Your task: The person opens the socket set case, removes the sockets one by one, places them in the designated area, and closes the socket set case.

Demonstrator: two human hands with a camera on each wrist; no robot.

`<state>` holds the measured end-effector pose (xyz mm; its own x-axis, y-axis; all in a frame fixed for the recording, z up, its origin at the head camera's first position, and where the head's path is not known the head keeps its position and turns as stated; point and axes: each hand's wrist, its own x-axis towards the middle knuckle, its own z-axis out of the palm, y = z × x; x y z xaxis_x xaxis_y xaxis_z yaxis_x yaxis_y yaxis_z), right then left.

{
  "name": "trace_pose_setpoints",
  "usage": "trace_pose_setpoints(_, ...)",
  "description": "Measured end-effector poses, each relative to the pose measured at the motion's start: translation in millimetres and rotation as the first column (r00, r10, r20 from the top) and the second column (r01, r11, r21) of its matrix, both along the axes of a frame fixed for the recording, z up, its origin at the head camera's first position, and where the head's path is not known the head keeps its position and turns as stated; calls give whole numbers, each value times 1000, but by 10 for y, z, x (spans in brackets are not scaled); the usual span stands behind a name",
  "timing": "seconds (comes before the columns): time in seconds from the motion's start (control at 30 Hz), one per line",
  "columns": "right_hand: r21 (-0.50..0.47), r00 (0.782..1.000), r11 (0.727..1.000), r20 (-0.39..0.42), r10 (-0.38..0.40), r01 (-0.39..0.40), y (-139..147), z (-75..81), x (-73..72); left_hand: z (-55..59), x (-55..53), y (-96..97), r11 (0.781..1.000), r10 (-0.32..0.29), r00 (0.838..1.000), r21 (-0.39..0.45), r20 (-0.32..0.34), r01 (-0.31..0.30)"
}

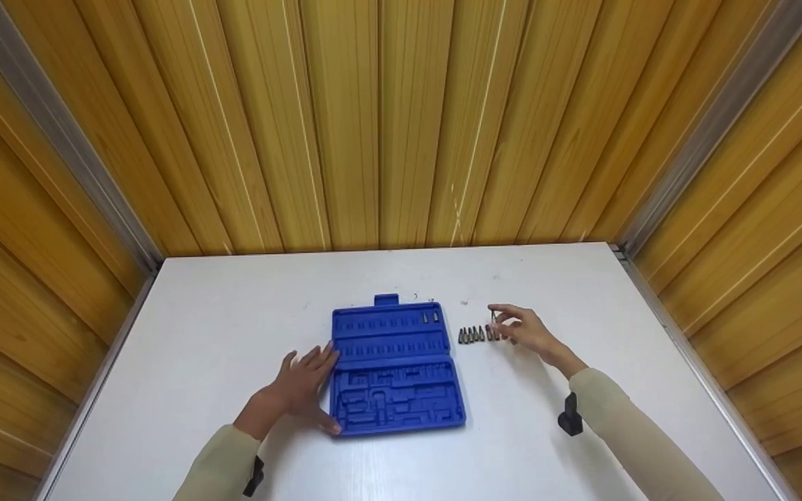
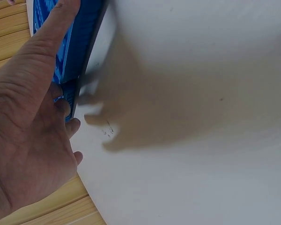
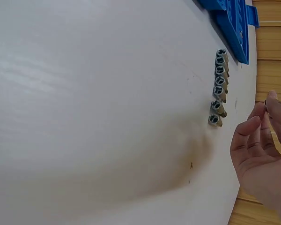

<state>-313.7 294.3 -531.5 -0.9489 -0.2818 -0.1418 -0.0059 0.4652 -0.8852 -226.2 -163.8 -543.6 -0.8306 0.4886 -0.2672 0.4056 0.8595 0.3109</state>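
A blue plastic tool case (image 1: 397, 362) lies unfolded, with moulded slots in both halves. My left hand (image 1: 301, 386) is spread along its left side, thumb at the near corner and fingertips on the edge by the hinge; in the left wrist view the thumb (image 2: 61, 21) lies over the case wall. My right hand (image 1: 528, 332) pinches a small dark metal bit (image 1: 493, 315) between thumb and forefinger, raised above a row of bits. Several bits (image 3: 220, 70) with hollow socket ends stand in this row, right of the case. Two bits (image 1: 430, 318) sit in the far half's upper right slots.
The white table (image 1: 234, 313) extends around the case, backed by a ribbed wood-patterned wall (image 1: 373, 139) with similar walls at both sides. At the case's far edge a blue latch tab (image 1: 386, 299) sticks out. A dark strap piece (image 1: 570, 415) hangs from the right sleeve.
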Motion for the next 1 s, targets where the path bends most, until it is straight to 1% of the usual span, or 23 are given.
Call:
trace_pose_setpoints(0.17,88,1000,996,-15,4,-2,111,-64,-14,4,-6,-11,1000,2,1000,11,7,-2)
trace_pose_setpoints(0.33,173,999,985,-50,7,2,195,-147,-8,-10,-11,-23,1000,-5,1000,12,2,5)
trace_pose_setpoints(0.6,310,989,951,-143,42,4,218,-285,19,16,-9,-5,1000,0,1000,28,12,0)
trace_pose_setpoints(0.7,336,984,942,-167,62,-3,222,-325,9,23,-10,4,1000,3,1000,24,16,-4)
trace_pose_setpoints(0.83,349,980,937,-182,77,-9,226,-369,-14,17,-13,12,1000,8,1000,19,23,-8)
trace_pose_setpoints(1.0,362,978,932,-187,91,-17,221,-379,-31,14,-10,2,1000,12,1000,27,16,-12)
